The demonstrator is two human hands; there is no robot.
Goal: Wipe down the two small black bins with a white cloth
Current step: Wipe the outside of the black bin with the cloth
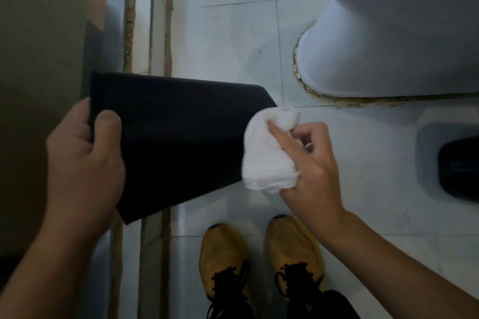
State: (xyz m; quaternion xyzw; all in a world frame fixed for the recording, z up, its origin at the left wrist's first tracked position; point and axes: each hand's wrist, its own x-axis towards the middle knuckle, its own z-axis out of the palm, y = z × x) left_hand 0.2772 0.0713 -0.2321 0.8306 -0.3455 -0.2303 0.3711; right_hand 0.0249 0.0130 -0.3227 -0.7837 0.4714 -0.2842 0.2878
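Currently one black bin (166,137) is held off the floor, lying on its side with a flat wall facing the camera and its narrower end pointing right. Left hand (83,160) grips the bin at its left end: the thumb lies curled over the facing wall, while the remaining fingers pass behind the edge and cannot be seen. Right hand (311,166) holds a bunched white cloth (267,153), fingers curled round it, the forefinger pressed along its top. Cloth is in contact with the right end of the bin, covering the lower right corner of the facing wall.

A second black bin (461,166) stands on the floor at the right edge of the view, only partly in frame, well apart from the held bin.

Floor (233,33) is pale tile with visible joints. A white toilet base (375,46) occupies the upper right, with a discoloured seal around its foot. Two yellow shoes (259,259) with black laces stand on the tiles at the lower centre, directly beneath the hands. A brown panel (39,33) fills the left side; its nature cannot be determined.
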